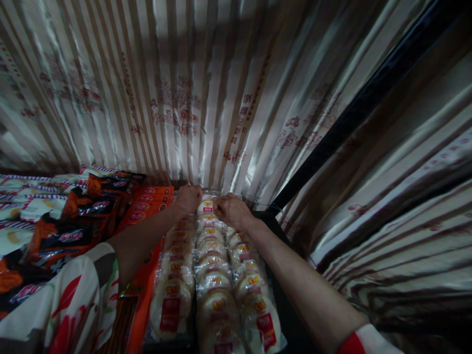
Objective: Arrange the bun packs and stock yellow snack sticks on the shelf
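Note:
At the far end of the middle row, a clear packet of round pale flatbreads with a yellow and red label lies between my two hands. My left hand is closed at its left far corner, with the fingertips partly hidden. On the opposite side my right hand has curled fingers pinched at the packet's right edge. More of these packets overlap toward me in a middle row, a left row and a right row.
Left of the rows lie orange packs, black-and-orange bags and white bags with striped edges. A printed, pleated curtain hangs close behind. A dark slanted pole rises on the right beside a black surface edge.

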Tool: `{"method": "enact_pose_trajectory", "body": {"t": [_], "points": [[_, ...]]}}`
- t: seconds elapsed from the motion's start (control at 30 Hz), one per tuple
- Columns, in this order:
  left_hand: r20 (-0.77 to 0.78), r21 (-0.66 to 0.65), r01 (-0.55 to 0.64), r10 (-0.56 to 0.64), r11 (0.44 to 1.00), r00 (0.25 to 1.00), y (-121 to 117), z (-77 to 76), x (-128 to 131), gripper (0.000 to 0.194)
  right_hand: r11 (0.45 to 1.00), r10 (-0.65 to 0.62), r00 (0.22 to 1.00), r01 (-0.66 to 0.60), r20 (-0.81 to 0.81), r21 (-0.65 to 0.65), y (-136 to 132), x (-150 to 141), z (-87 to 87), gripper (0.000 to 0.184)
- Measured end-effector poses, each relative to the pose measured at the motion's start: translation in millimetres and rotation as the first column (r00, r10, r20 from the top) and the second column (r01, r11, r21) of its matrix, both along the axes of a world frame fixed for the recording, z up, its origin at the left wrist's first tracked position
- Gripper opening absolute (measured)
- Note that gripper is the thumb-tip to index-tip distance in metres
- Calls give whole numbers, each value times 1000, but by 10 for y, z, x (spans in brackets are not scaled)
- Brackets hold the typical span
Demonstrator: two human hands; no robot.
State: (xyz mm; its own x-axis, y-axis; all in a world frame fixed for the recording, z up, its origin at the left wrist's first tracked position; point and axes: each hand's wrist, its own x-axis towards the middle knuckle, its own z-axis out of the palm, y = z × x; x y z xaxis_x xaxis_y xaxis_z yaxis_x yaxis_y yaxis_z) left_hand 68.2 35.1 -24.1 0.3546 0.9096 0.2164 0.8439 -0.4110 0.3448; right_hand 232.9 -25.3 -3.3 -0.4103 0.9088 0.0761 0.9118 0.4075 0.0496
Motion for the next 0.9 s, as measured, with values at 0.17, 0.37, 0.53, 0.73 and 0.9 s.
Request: {"method": "enact_pose_trajectory", "body": {"t": [0.17, 0.37, 0.53, 0.73, 0.9], "points": [[9, 22, 9, -9, 1000, 1000, 30, -49, -8, 20, 1000, 8, 1000, -8, -20, 4, -19, 6, 22, 17], [28, 30, 14, -15, 999, 1000, 42, -79, -28, 19, 999, -9, 999, 10, -37, 36, -43, -3, -14, 18], [34, 5, 22, -23, 1000, 999, 0, -45, -41, 19, 991, -94, 994, 98, -46, 94, -36, -17, -61, 21], [11, 9, 28, -28, 1000, 1000, -18, -46, -58, 19, 982, -140, 989, 144, -41, 126, -31, -46, -93, 21], [45, 117, 103, -109, 988, 993, -1, -68, -122, 20, 973, -176, 983, 182, -55, 142, -26, -62, -137, 22]]}}
